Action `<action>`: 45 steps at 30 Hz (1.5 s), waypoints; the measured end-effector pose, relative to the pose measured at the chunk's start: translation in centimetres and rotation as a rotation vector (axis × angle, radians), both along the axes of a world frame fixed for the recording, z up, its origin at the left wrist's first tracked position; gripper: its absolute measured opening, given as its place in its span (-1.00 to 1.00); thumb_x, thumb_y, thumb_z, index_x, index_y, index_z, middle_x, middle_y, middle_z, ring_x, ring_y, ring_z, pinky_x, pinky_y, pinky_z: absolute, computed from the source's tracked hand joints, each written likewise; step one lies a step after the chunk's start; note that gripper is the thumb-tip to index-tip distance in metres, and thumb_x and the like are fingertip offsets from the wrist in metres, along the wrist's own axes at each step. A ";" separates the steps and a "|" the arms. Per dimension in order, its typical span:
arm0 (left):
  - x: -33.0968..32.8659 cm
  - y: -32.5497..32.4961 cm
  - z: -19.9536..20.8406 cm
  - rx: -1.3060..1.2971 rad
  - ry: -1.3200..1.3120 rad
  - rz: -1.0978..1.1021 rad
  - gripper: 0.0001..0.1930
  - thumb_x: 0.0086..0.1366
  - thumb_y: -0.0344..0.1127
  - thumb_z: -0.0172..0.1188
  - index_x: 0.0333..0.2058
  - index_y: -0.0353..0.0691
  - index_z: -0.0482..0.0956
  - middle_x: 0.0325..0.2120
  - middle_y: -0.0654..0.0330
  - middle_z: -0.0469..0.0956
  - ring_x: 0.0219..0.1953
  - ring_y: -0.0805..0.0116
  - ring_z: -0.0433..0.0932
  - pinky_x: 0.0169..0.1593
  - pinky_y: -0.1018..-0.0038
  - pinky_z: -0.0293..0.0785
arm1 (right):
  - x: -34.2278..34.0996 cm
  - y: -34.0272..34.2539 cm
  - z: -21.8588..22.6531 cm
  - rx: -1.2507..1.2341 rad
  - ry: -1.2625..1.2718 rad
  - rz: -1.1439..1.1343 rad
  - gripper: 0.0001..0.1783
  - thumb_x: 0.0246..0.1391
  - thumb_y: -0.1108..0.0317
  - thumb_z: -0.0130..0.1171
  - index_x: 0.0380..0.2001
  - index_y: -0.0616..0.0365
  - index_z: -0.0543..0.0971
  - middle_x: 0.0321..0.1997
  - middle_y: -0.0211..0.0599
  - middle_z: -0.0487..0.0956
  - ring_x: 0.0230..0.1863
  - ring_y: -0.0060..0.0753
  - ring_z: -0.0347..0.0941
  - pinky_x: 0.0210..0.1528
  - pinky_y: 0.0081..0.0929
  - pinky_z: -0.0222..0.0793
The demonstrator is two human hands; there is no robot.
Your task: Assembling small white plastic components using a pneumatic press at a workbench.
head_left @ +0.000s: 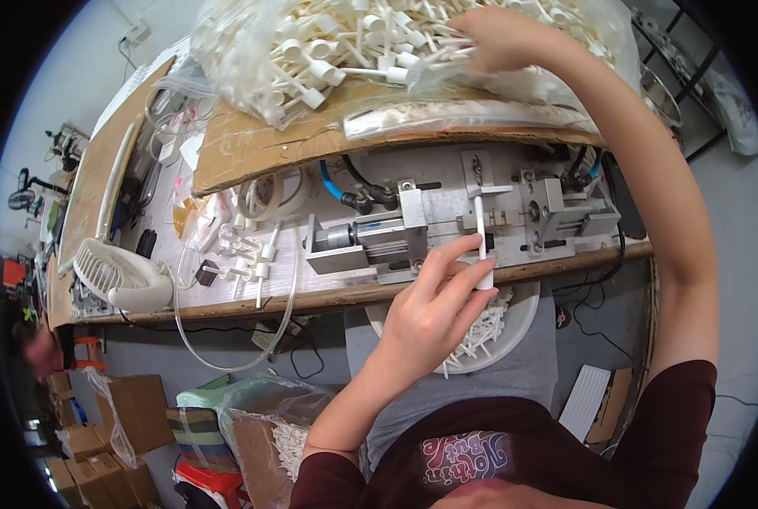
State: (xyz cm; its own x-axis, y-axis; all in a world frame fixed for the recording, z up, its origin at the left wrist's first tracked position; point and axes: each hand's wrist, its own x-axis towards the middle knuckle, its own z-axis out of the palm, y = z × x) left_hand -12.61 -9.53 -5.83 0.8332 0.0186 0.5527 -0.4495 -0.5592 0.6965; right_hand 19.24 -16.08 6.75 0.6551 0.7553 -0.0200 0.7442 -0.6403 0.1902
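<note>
My left hand (430,314) pinches a white plastic capped stick (482,229) by its wide cap end between thumb and fingers. The thin end points away from me, toward the small metal fixture (478,178) of the bench machine. At the top, my right hand (499,41) reaches into a clear plastic bag (235,64) heaped with white capped sticks (320,72). Its fingers are bent in among the pieces, and what they grip is hard to make out. The metal machine (413,220), with cylinders and clamps, sits between my hands.
A cardboard sheet (252,144) lies under the bag. Below the bench edge, a white bowl (527,327) holds several white pieces. On the left are a white fan (124,276), tape rolls (286,193), loose white parts (256,263) and a looping clear tube (184,335). Boxes (133,407) stand on the floor.
</note>
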 end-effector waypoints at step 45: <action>1.7 -2.4 0.1 -0.572 0.238 -0.066 -0.59 0.39 -0.27 0.23 0.15 -0.31 0.51 0.10 0.03 0.56 -0.12 0.35 0.67 -0.11 0.44 0.63 | -18.0 -10.0 -3.8 1.085 -0.260 0.228 -0.63 -0.07 0.56 0.43 -0.12 0.17 0.69 -0.08 -0.20 0.57 -0.26 -0.40 0.53 -0.38 -0.52 0.47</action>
